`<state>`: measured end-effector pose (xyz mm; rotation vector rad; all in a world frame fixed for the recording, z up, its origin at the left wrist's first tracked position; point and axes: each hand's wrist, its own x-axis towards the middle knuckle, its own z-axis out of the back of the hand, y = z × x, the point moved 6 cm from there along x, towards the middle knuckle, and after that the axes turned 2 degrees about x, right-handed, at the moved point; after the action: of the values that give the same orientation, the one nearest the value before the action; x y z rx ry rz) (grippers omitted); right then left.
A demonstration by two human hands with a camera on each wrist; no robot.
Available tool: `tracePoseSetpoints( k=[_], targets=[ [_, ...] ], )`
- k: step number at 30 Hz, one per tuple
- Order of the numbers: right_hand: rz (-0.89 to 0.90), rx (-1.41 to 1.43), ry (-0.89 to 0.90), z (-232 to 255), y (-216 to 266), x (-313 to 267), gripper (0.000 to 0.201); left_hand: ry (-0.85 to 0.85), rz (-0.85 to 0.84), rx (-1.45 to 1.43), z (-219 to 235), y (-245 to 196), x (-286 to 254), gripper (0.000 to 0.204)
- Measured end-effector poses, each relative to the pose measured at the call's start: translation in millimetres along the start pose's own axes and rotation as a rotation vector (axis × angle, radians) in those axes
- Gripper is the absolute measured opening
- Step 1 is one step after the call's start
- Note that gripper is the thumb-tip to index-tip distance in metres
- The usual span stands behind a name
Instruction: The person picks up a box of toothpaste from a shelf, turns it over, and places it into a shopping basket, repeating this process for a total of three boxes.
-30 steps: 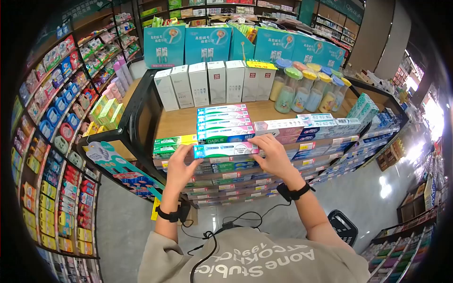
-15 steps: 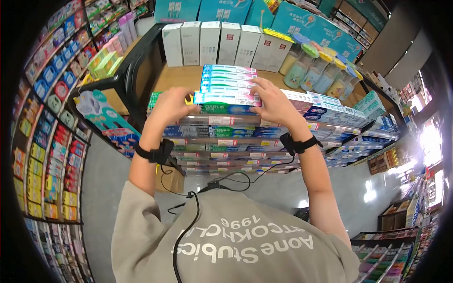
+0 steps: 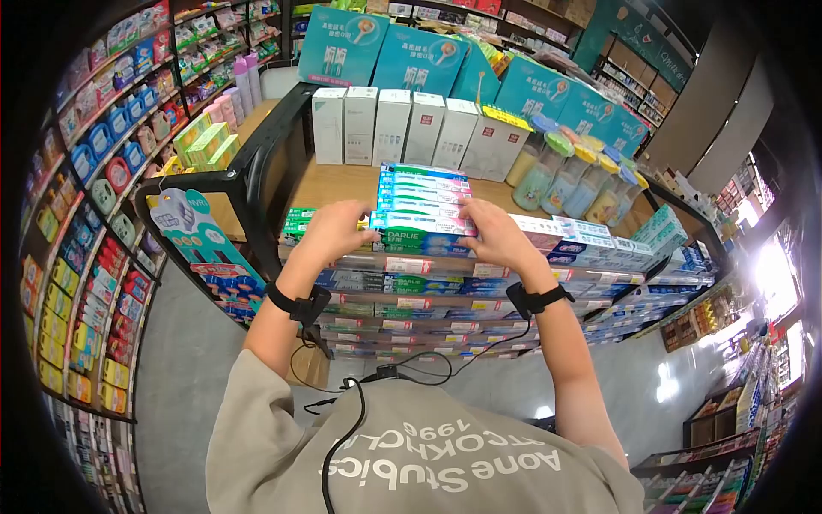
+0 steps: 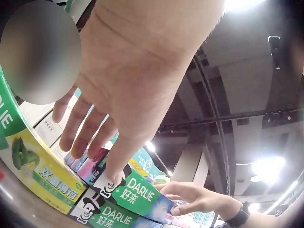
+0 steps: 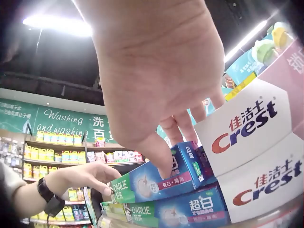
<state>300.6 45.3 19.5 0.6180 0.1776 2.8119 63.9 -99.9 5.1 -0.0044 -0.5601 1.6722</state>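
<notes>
A row of Darlie toothpaste boxes [image 3: 424, 194] lies on the wooden shelf top, between my two hands. The front toothpaste box [image 3: 419, 241] shows its green and blue face. At its left end is my left hand [image 3: 332, 231], the thumb pressing the front face and the straight fingers reaching back along the side. My right hand [image 3: 498, 238] stands at the other end, its thumb on the blue part and its fingers reaching behind. A second Darlie box [image 4: 111, 214] lies under the front one in the left wrist view. At the row's back, another Darlie box [image 3: 424, 172] shows its label.
Yellow-green toothpaste boxes [image 4: 45, 178] lie left of the row, Crest boxes [image 5: 259, 126] right of it. Tall white boxes [image 3: 392, 128] and lidded jars [image 3: 539, 184] stand behind. A black frame post [image 3: 274, 163] edges the shelf at left.
The front box, earlier held by both hands before the row, has moved back and now lies flush at the row's front. The row sits farther back; the head view has shifted.
</notes>
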Motion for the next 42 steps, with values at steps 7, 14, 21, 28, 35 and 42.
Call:
tracePoseSetpoints(
  k=[7,14,21,28,35,42],
  targets=[
    [-0.002,-0.004,-0.049,-5,-2,-1,0.034,-0.042,-0.029,-0.097,-13,10,4,0.044],
    [0.029,0.012,-0.079,-5,-2,1,0.032,-0.11,-0.07,-0.077,-18,14,7,0.042],
    [-0.043,0.003,-0.016,-15,-16,4,0.035,-0.077,-0.032,0.031,-29,23,11,0.05],
    [0.022,-0.132,0.009,-8,-2,11,0.092,-0.139,-0.254,-0.004,-16,7,18,0.091],
    [-0.024,-0.304,0.092,-26,-28,19,0.107,0.076,-0.418,0.089,-32,-9,65,0.102],
    [0.035,-0.024,0.163,21,-22,19,0.098,0.306,-0.203,-0.196,22,-26,134,0.05]
  ],
)
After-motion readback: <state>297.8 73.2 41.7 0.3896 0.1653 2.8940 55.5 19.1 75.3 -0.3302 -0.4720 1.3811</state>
